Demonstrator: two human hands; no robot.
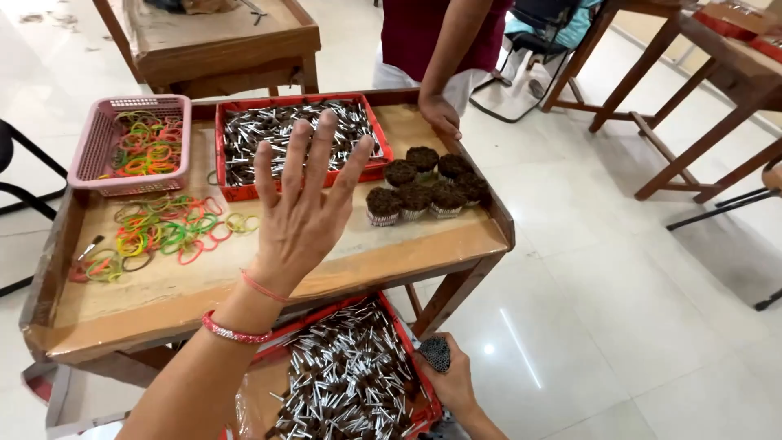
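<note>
The right hand [450, 376] was closed around a round bundle of sticks [435, 353], held low beside the lower red tray [411, 342]. That tray sat just to the left of the right hand and was filled with loose silver-and-brown sticks [346, 379]. The left hand [303, 213] was raised above the wooden table [269, 285], palm away, all fingers spread and gripping nothing; two bracelets [236, 332] circled its wrist.

Left of the left hand, loose coloured rubber bands [167, 228] lay scattered on the table. Right of it, seven finished round bundles [423, 191] stood upright, touching one another. Just beyond the fingertips lay a second red tray [236, 191], also full of sticks. To the far left of that tray stood a pink basket [85, 163] holding more rubber bands.

Beyond the bundles, another person's hand [440, 114] rested on the far table edge; it appeared loosely curled, though the view was unclear.
</note>
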